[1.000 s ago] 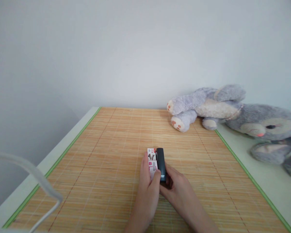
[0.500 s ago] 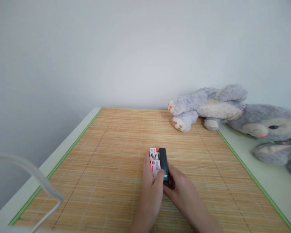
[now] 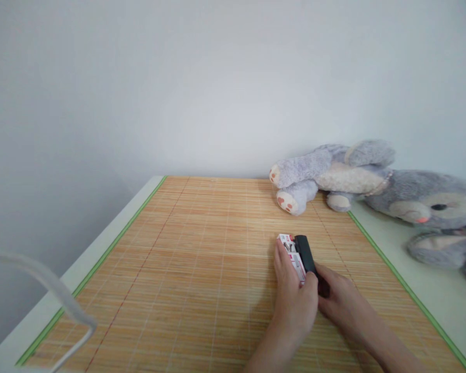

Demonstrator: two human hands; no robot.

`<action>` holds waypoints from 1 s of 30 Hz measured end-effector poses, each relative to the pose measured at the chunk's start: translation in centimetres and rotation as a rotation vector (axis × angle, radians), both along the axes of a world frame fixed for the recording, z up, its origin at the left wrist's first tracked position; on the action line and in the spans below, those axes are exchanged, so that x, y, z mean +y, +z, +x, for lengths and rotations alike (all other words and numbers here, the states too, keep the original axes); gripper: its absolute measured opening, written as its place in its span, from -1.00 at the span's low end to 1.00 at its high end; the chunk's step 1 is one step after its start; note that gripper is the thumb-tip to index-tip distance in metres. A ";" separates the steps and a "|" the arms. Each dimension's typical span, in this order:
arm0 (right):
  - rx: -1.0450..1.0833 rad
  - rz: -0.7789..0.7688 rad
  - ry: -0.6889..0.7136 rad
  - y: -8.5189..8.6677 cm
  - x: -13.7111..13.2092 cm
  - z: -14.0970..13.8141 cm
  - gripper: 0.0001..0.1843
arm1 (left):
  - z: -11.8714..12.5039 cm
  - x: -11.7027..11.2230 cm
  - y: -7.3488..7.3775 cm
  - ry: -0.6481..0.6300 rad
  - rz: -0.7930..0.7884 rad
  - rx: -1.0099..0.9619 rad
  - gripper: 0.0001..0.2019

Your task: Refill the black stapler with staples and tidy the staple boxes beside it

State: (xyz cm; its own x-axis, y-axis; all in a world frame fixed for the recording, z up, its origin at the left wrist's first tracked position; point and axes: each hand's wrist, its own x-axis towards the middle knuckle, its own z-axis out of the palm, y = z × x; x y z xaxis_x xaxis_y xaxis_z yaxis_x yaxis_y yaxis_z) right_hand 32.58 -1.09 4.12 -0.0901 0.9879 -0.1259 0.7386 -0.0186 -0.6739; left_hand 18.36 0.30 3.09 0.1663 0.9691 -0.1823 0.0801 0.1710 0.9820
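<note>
Side by side on the bamboo mat [image 3: 202,259] are a dark stapler [image 3: 304,253] and two small white boxes. The far box [image 3: 286,241] carries a picture of metal clips; the near box [image 3: 297,263] has pink print and looks like a staple box. My left hand [image 3: 295,300] wraps the boxes from the left, its thumb over their near end by the stapler. From the right, my right hand [image 3: 339,298] closes round the stapler's near end. Some of its fingertips are hidden behind the stapler.
A grey plush rabbit [image 3: 349,176] lies along the wall at the back right, partly on the mat. A white cable [image 3: 58,290] bends across the left foreground. Green edging [image 3: 101,264] borders the mat on the white table [image 3: 124,210].
Both hands have shifted right, carrying the stapler and the boxes together. The group now slants, its far end pointing to the left.
</note>
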 end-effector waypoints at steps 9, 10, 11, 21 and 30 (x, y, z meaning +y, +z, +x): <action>-0.071 0.002 -0.057 -1.5 -0.4 6.0 -0.59 | 5.1 0.6 0.1 -0.065 -0.013 -0.026 0.02; -0.088 0.007 -0.064 -1.6 -0.4 6.4 -0.59 | 5.4 0.6 0.0 -0.071 -0.016 -0.031 0.02; -0.105 0.011 -0.075 -1.6 -0.5 6.8 -0.60 | 5.8 0.6 -0.1 -0.079 -0.019 -0.045 0.02; -0.028 -0.025 -0.099 -1.0 -0.6 9.7 -0.53 | 7.2 1.0 -0.5 -0.200 -0.021 -0.118 0.04; 0.065 -0.033 -0.141 0.1 -0.7 8.7 -0.36 | -1.2 4.5 -0.8 -0.370 0.565 0.394 -0.29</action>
State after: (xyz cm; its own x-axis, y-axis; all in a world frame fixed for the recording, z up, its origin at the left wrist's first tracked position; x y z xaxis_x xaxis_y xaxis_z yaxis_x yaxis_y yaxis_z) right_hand 41.27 -1.76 4.19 0.0401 0.9868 -0.1571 0.6821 -0.1420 -0.7173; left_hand 17.11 4.83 2.26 0.5221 0.8268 0.2094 0.3950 -0.4520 0.7998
